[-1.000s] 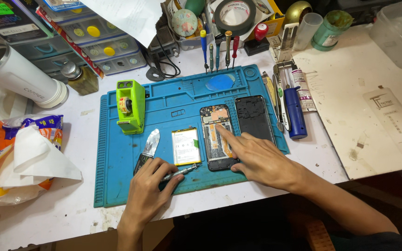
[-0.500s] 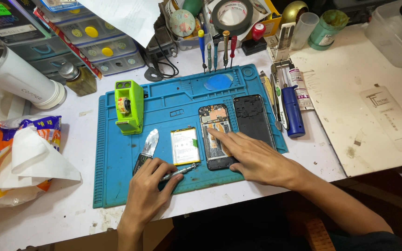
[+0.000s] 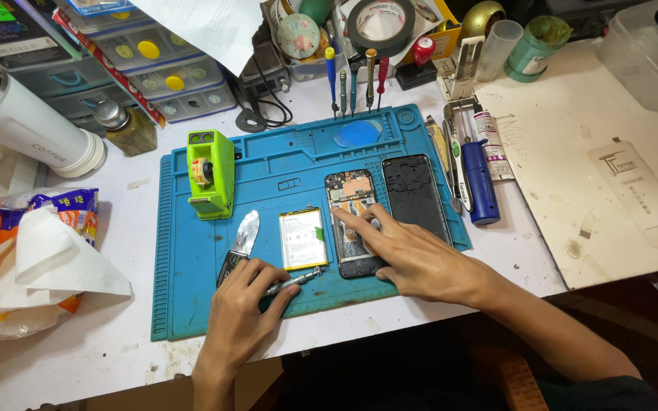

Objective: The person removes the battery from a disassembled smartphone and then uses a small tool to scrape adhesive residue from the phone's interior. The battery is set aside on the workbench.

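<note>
1. Work surface: a blue repair mat (image 3: pixel 215 304) lies on a white table (image 3: pixel 78 358), seen from the head camera.
2. Opened phone (image 3: pixel 348 199): it lies flat near the middle of the mat, back cover off, with its internal parts exposed at the upper end.
3. Right hand (image 3: pixel 413 255): it rests palm down over the lower half of the opened phone. The fingers are spread and extended, not curled around anything. The index fingertip (image 3: pixel 338 214) presses on the phone's left side, and another fingertip touches near its centre. The hand grips nothing; it only bears down on the phone.
4. Left hand (image 3: pixel 241 304): it lies on the mat's lower left area, fingers curled closed around a slim metal screwdriver (image 3: pixel 298 279). The tool's tip points right, ending just beside the phone's lower left corner, not touching it.
5. Battery (image 3: pixel 302 237): a pale rectangular cell lies flat just left of the phone, above the screwdriver shaft, apart from both hands.
6. Metal pry blade (image 3: pixel 245 232): it lies above the left hand's knuckles.
7. Black display panel (image 3: pixel 415 196): it lies just right of the phone, beyond the right hand's fingers.
8. Green tape dispenser (image 3: pixel 210 173): it stands at the mat's upper left, well apart from both hands.
</note>
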